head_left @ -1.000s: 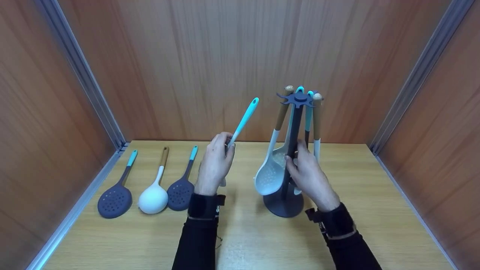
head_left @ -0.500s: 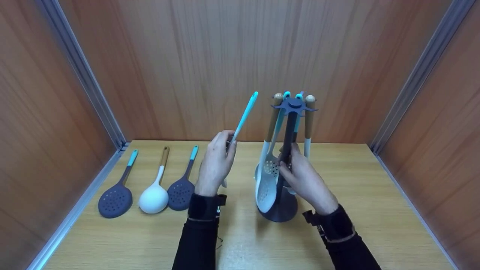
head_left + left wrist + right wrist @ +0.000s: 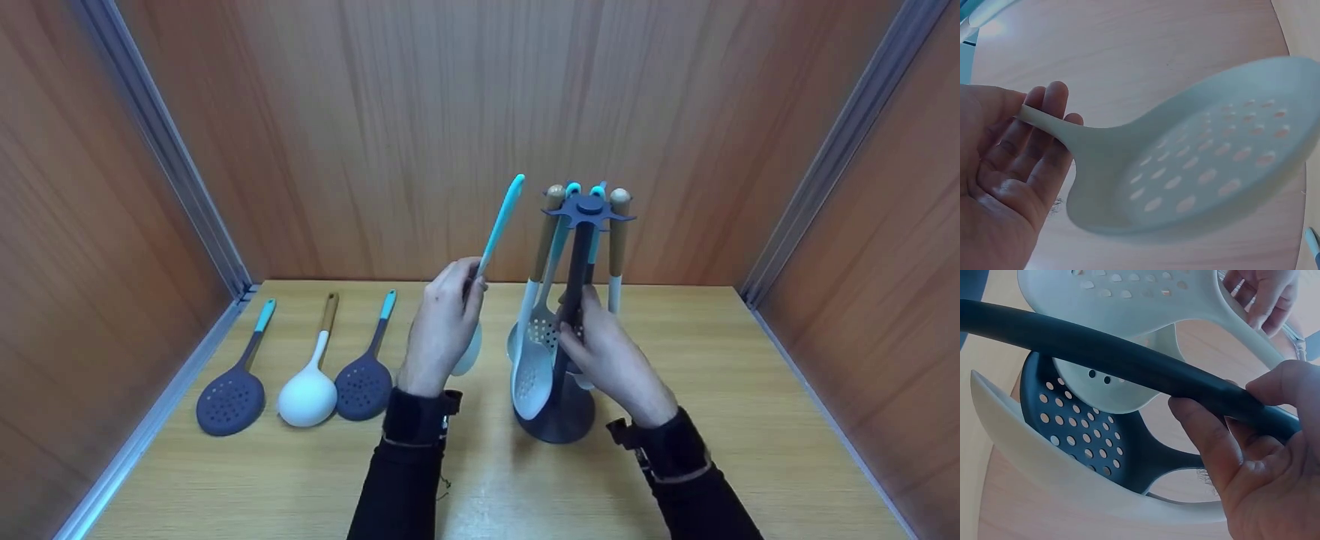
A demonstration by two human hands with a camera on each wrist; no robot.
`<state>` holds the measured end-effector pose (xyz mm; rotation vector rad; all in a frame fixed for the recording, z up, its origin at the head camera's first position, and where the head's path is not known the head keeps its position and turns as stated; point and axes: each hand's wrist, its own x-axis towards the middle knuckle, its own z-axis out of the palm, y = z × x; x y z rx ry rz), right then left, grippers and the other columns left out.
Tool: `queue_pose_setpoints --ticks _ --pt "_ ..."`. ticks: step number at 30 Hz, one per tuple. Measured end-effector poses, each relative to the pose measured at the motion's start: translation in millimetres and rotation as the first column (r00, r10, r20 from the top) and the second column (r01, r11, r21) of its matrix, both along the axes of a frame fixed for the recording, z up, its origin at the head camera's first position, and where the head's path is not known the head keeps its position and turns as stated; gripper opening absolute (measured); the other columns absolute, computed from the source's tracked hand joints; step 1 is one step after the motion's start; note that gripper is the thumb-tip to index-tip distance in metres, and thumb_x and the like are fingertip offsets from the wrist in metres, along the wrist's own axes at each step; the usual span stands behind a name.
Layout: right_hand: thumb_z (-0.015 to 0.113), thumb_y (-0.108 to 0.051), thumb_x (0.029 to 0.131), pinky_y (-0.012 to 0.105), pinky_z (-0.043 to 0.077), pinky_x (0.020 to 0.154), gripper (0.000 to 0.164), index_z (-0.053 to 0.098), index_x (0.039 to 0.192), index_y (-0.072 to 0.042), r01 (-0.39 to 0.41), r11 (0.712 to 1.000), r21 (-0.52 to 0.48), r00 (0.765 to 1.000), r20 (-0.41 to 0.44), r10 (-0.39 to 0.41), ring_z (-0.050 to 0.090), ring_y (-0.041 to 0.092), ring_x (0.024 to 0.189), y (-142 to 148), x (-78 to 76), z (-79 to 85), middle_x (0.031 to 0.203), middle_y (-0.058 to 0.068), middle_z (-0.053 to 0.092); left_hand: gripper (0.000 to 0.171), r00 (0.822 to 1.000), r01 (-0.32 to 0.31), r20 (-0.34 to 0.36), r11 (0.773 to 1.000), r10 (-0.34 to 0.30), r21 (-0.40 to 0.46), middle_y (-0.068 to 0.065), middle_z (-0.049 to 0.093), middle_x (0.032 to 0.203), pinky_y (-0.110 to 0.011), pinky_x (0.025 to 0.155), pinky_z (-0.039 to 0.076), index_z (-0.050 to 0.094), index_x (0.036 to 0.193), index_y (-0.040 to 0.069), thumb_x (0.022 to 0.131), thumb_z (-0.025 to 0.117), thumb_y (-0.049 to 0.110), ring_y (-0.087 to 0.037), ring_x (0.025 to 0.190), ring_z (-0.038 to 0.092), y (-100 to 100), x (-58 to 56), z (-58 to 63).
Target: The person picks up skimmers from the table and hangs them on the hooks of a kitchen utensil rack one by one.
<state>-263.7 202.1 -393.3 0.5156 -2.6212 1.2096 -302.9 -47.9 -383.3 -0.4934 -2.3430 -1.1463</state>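
Skimmer [image 3: 1198, 158] rightward — in left hand [image 3: 446, 321]

Head view: medium brightness, diffuse light, source out of frame. White glare on the bench [image 3: 750, 435], mid-width toward its near edge. Faint soft-edged shadow around the base of the stand [image 3: 579, 262]. Back panel [image 3: 420, 112] brightest mid-width, darker above the bench's back corners. Mostly sharp, wood grain a bit smeared. Wide-angle look, metal rails [image 3: 175, 161] splay outward. Left wrist: dimmer, pinkish, hazy, low contrast; small hot spots on the wood, skimmer [image 3: 1196, 152] slightly soft. Right wrist: cool bluish cast, stand's dark post [image 3: 1123, 360] nearly textureless.
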Motion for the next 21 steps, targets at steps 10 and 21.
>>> queue_pose_setpoints --ticks 10,21 --pt "0.058 -0.006 0.113 0.036 0.067 0.082 0.028 0.050 0.140 -0.008 -0.003 1.000 0.019 1.000 -0.021 0.003 0.072 0.023 0.099 -2 1.3 1.2 0.116 0.011 0.069 0.028 0.999 0.002 -0.054 1.000 -0.003 -0.009 -0.010 0.078 0.122 -0.036 0.095 0.070 0.071 0.141 0.007 0.117 0.062 0.017 -0.021 0.106 0.078 10 5.5 0.7" --pt "0.057 -0.004 0.112 0.035 0.066 0.079 0.029 0.049 0.141 -0.006 0.007 1.000 0.019 0.999 -0.040 -0.006 0.072 0.023 0.097 -3 1.0 -0.7 0.114 0.012 0.069 0.026 0.996 0.002 -0.090 1.000 -0.002 0.000 -0.006 0.078 0.118 -0.033 0.090 0.070 0.073 0.138 0.009 0.115 0.064 0.017 -0.018 0.103 0.078 3 10.9 7.0"
